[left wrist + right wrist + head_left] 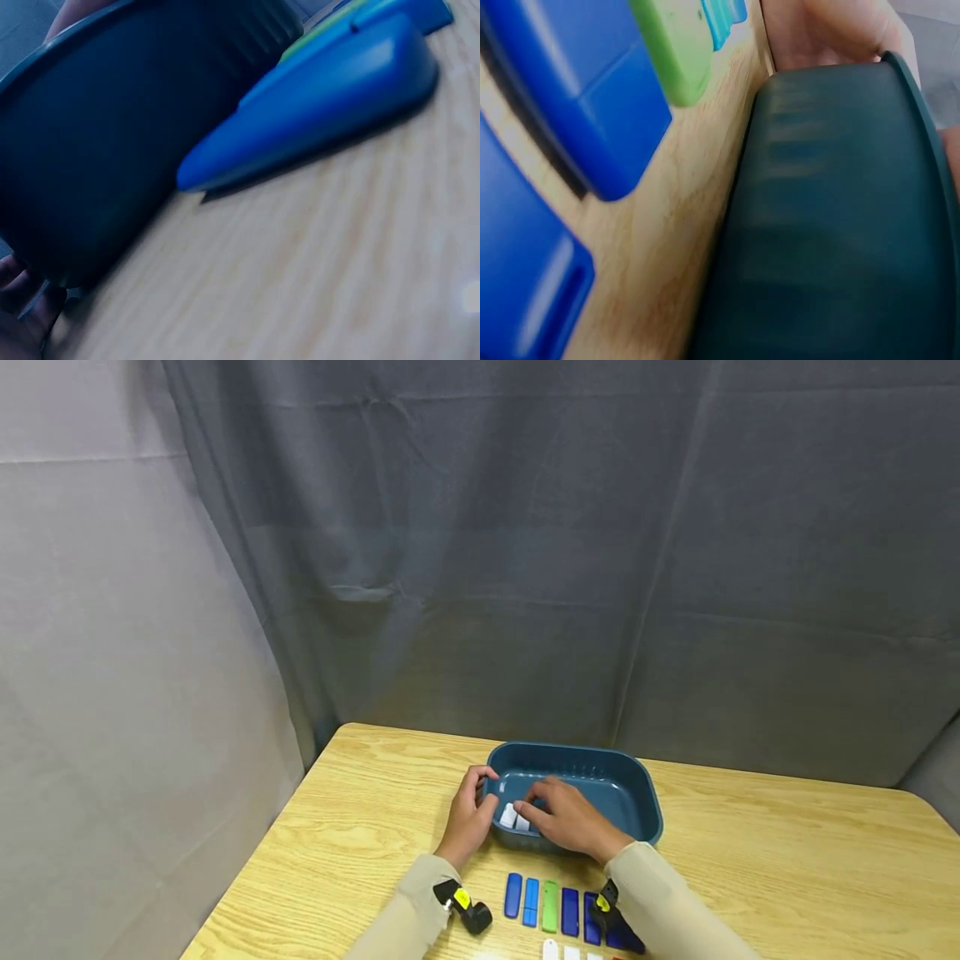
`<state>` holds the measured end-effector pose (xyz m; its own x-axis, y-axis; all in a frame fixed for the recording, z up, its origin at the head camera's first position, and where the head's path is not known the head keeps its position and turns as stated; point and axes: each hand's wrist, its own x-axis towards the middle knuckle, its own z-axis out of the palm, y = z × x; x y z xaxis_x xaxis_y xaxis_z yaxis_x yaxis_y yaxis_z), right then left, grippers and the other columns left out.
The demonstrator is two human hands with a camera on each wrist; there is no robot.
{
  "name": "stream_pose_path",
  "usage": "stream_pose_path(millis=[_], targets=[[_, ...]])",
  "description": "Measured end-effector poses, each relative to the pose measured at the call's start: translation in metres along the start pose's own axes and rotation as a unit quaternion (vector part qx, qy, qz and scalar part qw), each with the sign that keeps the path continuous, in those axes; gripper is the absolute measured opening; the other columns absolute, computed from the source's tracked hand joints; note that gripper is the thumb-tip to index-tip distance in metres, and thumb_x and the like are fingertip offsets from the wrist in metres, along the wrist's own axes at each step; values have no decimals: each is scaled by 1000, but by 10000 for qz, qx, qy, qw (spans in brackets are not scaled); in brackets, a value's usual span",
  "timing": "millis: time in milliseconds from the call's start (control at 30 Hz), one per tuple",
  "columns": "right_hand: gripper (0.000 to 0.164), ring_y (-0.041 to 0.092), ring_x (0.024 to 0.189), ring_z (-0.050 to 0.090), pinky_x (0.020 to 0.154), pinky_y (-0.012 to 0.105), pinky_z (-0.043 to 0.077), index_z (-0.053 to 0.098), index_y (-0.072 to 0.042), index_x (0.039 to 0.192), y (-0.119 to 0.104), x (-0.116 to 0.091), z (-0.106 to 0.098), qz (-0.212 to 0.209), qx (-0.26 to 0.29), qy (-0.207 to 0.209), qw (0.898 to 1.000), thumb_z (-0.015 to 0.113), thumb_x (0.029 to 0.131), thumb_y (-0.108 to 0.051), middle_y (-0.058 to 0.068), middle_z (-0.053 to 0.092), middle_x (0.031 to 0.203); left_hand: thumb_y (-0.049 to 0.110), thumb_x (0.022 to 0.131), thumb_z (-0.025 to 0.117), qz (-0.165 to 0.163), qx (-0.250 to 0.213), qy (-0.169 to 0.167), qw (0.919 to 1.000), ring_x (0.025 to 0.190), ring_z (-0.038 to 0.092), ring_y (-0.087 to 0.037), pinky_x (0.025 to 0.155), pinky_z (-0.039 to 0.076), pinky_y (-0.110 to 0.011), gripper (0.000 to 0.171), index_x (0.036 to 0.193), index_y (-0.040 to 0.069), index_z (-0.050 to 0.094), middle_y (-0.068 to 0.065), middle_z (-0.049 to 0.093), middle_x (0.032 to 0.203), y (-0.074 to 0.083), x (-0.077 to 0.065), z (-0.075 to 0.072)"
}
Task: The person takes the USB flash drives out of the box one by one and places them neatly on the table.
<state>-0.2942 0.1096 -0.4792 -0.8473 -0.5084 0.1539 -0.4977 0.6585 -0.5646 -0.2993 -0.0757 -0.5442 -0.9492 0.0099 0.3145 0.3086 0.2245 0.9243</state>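
Observation:
My left hand point(468, 814) holds the left end of a dark teal plastic basin point(648, 802), thumb over the rim and fingers along the outer wall. Inside the basin, my right hand point(570, 817) reaches down at the near left with bent fingers. Close by its thumb lie two small white flat pieces point(508, 815). Whether the right fingertips pinch one is hidden. On the table before the basin is a row of flat sticks resembling USB flash drives: a blue one point(322, 105), a lighter blue one point(531, 902), a green one point(676, 56) and several darker blue ones point(592, 97).
The basin stands on a light wood-grain table point(360, 802). Nearer the front edge of the view, white sticks point(551, 950) and a bit of red point(619, 957) show. A grey curtain point(480, 568) hangs behind the table, and a paler cloth point(135, 652) hangs at the left.

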Motion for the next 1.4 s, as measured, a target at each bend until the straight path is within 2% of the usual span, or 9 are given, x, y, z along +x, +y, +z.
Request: stream_pose_path(millis=[200,400,500,767,967,1200,1400], targets=[[25,13,84,55,72,36,48,69,-15,93,3,1,0,-148,61,-312,9994,54,97,-35,-2,59,97,-2,85,50,-49,-33,-7,10000,111,52,-29,91,41,-42,32,117,4,52,-15,53,127,8,-1,-1],[28,12,85,54,73,35,47,69,-16,95,5,3,1,-117,144,-644,9978,51,98,-37,-4,58,98,-4,84,48,-22,-17,-79,10000,110,52,-34,89,40,-38,32,117,-4,50,-22,52,125,39,-8,-6],[29,14,86,55,73,36,47,68,-16,99,5,3,1,-17,213,-830,9963,50,98,-38,-3,58,99,-4,84,48,-4,-51,-80,10000,112,52,-35,92,41,-40,32,116,-4,50,-24,52,126,45,-10,-7],[32,19,100,58,84,43,49,70,-16,107,5,3,1,87,362,-1017,9941,50,98,-39,1,60,111,-5,85,48,-15,-126,-98,9999,116,50,-38,96,40,-48,31,116,-3,50,-25,50,128,43,-10,-7],[34,15,93,56,78,39,48,71,-17,105,6,3,2,149,384,-1069,9934,49,98,-42,-2,58,104,-6,85,48,-22,-89,-115,9999,114,51,-39,95,40,-45,32,117,-4,50,-24,51,128,43,-9,-7],[37,13,85,53,71,34,45,73,-17,99,6,3,0,116,493,-1179,9917,49,97,-46,-4,55,98,-7,87,47,-40,-124,-118,9998,118,49,-38,100,38,-52,31,118,-5,49,-25,49,130,43,-9,-7],[36,13,85,52,69,33,45,74,-19,95,6,3,0,19,521,-1163,9918,49,97,-45,-4,55,97,-6,87,47,-29,-100,-129,9999,119,48,-36,101,37,-51,31,117,-2,50,-25,49,131,43,-10,-7]])
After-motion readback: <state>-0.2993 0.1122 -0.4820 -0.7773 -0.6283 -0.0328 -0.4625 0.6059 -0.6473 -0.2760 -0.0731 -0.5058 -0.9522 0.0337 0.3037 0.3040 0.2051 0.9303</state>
